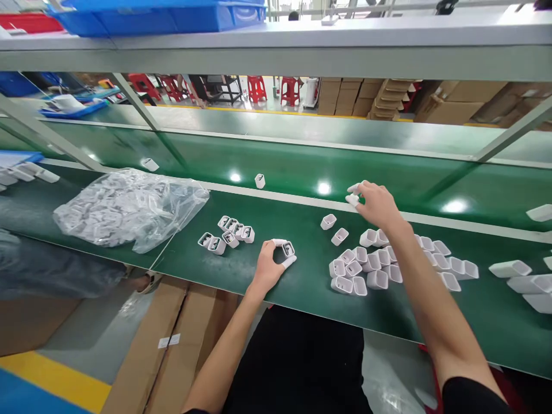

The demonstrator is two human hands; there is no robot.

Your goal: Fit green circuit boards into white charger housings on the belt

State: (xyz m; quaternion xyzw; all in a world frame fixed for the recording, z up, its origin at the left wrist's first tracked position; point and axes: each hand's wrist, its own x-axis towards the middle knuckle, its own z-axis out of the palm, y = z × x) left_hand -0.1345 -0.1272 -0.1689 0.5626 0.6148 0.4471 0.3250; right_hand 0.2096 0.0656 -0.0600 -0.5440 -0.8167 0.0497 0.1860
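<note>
My left hand [269, 267] pinches a white plastic housing [288, 249] between thumb and forefinger, its open end up and dark parts showing inside. White finger cots cover those fingertips. My right hand [375, 202] hovers near the pale strip at the belt's edge, its cotted thumb and forefinger close together; any small white piece between them is too unclear to name. Two loose housings [334, 229] lie below it. A large group of white housings [371, 261] stands partly behind my right forearm. Left of my left hand stand several housings with dark inserts [230, 230].
Left on the green bench [302, 293] rests a clear plastic bag [125, 207] full of white parts. Beyond a pale strip runs a green belt [297, 164] carrying a few housings. A shelf with a blue bin [172, 18] spans overhead. Cardboard boxes [190, 328] stand below the bench.
</note>
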